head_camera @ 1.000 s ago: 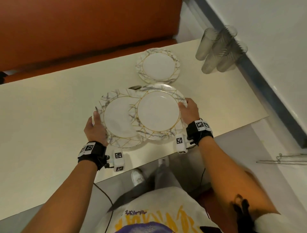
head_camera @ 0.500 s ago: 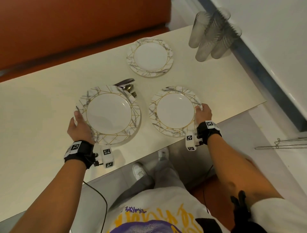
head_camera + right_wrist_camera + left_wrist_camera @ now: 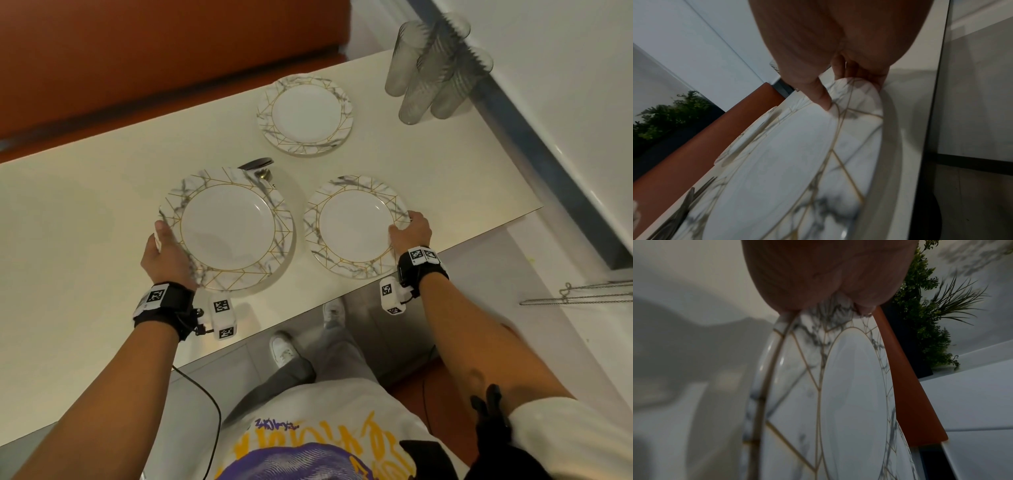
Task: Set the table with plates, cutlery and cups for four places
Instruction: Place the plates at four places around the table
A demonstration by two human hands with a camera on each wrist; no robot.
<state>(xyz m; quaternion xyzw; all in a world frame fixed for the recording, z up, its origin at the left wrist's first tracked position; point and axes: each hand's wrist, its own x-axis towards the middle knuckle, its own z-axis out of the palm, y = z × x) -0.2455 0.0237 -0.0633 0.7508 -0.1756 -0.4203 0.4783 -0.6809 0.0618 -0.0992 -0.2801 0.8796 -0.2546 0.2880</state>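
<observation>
**Two plates held at the near edge of the table**

The left hand [image 3: 166, 255] grips the left rim of the large plate [image 3: 227, 229], which seems lifted a little above the table [image 3: 85, 212]. The right hand [image 3: 411, 233] pinches the right rim of the right plate [image 3: 354, 226], lying flat. Behind the large plate the cutlery [image 3: 258, 169] points away to the right; its handles are hidden. The far plate [image 3: 305, 114] lies beyond, cups [image 3: 431, 72] further right
</observation>
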